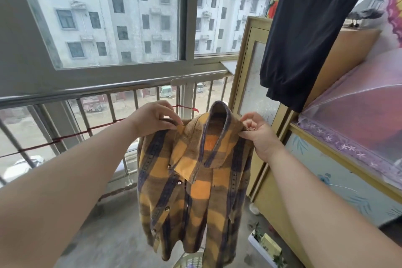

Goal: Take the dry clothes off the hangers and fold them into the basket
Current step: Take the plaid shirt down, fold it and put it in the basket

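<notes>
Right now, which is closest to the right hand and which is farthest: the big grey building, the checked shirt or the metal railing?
1. Checked shirt: the right hand pinches its shoulder, so they touch.
2. Metal railing: just beyond the shirt, running under the window.
3. Grey building: far off across the street, outside the glass.

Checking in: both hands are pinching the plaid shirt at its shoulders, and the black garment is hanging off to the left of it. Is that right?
Not quite. The head view shows the black garment hanging up on the right of the plaid shirt, not the left. The rest holds: the left hand and the right hand each pinch a shoulder of the shirt.
</notes>
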A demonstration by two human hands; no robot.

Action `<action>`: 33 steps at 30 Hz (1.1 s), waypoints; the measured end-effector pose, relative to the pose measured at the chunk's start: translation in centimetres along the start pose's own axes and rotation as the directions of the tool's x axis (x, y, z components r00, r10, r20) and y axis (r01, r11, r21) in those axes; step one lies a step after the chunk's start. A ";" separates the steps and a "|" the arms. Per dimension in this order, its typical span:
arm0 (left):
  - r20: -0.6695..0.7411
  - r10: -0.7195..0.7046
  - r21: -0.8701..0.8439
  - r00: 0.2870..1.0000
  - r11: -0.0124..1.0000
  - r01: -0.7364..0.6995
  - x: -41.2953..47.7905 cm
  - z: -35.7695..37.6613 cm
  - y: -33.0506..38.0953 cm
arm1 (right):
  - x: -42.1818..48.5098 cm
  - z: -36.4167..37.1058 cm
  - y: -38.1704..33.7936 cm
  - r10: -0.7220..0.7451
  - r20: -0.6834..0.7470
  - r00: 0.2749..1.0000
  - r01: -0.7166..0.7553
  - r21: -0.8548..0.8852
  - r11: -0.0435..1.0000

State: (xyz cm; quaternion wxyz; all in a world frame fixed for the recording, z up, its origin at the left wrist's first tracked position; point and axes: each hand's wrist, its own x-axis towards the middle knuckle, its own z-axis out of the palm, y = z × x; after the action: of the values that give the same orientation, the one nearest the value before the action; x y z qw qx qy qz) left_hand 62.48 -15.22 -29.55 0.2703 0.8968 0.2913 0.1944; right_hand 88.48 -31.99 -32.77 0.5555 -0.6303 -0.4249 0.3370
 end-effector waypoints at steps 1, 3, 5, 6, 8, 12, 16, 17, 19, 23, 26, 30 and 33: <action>0.014 0.023 0.041 1.000 0.999 -0.024 0.1 -0.1 0.0 | 0.0 0.0 0.0 -0.011 -0.019 1.000 0.011 0.011 1.000; 0.032 0.033 0.094 0.999 0.995 -0.036 0.3 -0.2 -0.2 | 0.0 -0.2 -0.1 -0.024 -0.019 1.000 0.024 0.011 1.000; 0.052 0.040 0.178 0.998 0.983 -0.049 0.4 -0.2 -0.5 | -0.1 -0.4 -0.4 -0.021 0.012 1.000 0.021 -0.060 0.998; 0.067 0.052 0.230 0.996 0.971 -0.066 0.3 -0.3 -0.6 | -0.2 -0.5 -0.5 -0.017 0.026 1.000 0.020 -0.121 0.992; 0.096 0.068 0.313 0.993 0.945 -0.094 0.2 -0.4 -0.8 | -0.3 -0.6 -0.6 0.000 0.051 0.999 0.012 -0.248 0.969; 0.163 0.070 0.427 0.984 0.894 -0.134 0.0 -0.7 -0.8 | -0.1 -0.9 -0.2 0.079 0.138 0.987 -0.011 -0.434 0.901; 0.108 0.058 0.376 0.992 0.922 -0.095 0.0 -0.7 -0.9 | -0.1 -1.0 -0.4 0.176 0.203 0.963 -0.025 -0.585 0.811; 0.109 0.037 0.366 0.993 0.928 -0.074 0.1 -0.7 -1.0 | -0.1 -0.8 -0.5 0.193 0.217 0.957 -0.019 -0.615 0.788; 0.148 -0.006 0.368 0.989 0.929 -0.049 0.1 -0.6 -1.2 | -0.1 -0.4 -0.4 0.193 0.236 0.952 0.023 -0.687 0.726; 0.165 -0.051 0.235 0.985 0.972 0.011 0.1 -0.4 -1.0 | 0.2 0.1 -0.2 0.130 0.256 0.958 0.116 -0.761 0.639; 0.215 -0.163 -0.138 0.963 0.971 0.196 0.0 -0.7 -1.1 | 0.1 -0.4 -0.3 0.143 0.259 0.955 0.063 -0.650 0.758; 0.419 -0.074 -0.526 0.905 0.792 0.309 -0.1 -1.1 -1.5 | 0.0 -1.4 -0.3 0.166 0.290 0.942 -0.100 -0.231 0.968; 0.419 0.083 -0.779 0.904 0.545 0.311 -0.1 -1.5 -1.2 | 0.8 -2.4 0.4 0.093 0.383 0.919 -0.161 0.149 0.976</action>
State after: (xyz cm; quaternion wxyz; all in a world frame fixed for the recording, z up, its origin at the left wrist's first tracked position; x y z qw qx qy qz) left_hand 61.10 -13.91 -29.15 0.7283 0.6590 0.1602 0.0984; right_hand 91.03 -32.24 -32.73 0.4953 -0.5288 -0.4491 0.5228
